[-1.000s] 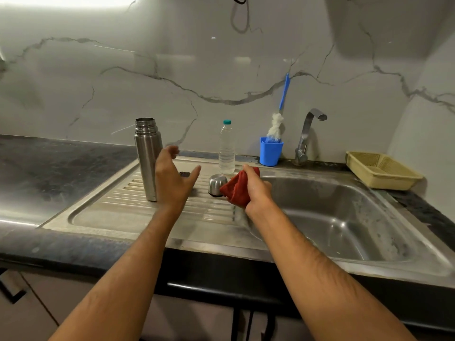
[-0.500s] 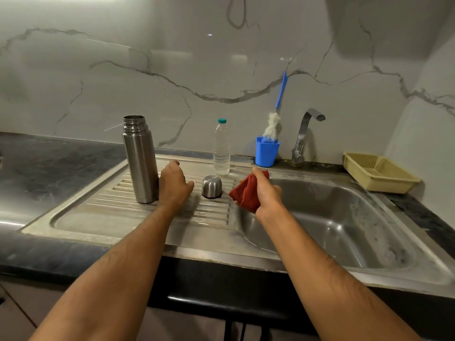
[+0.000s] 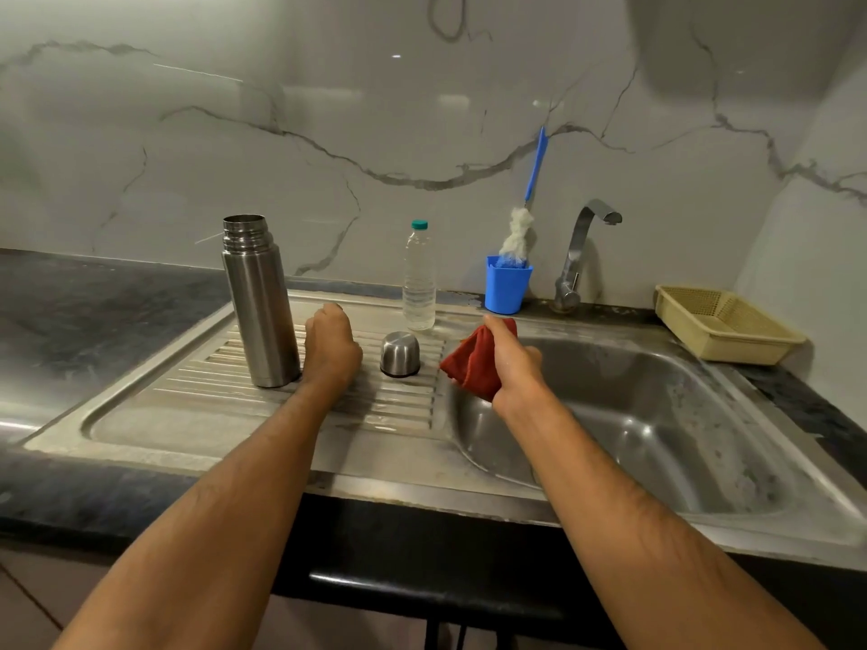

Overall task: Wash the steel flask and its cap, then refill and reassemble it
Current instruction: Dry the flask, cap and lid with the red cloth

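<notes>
Your left hand [image 3: 330, 351] was open beside the steel flask [image 3: 259, 302] a second ago — now its fingers have curled down onto the drainboard [image 3: 197, 410], between the flask and the cap [image 3: 399, 354]. Whether it grips anything underneath, you cannot tell. Your right hand [image 3: 511, 363] grasps the red cloth [image 3: 469, 363], which has drifted right to the near-left rim of the sink basin [image 3: 657, 415]. The flask stands upright and uncapped at the left, its cap upside-down just right of your left hand. The water bottle [image 3: 419, 279] waits at the far edge — likely you're now into drying and refilling.
</notes>
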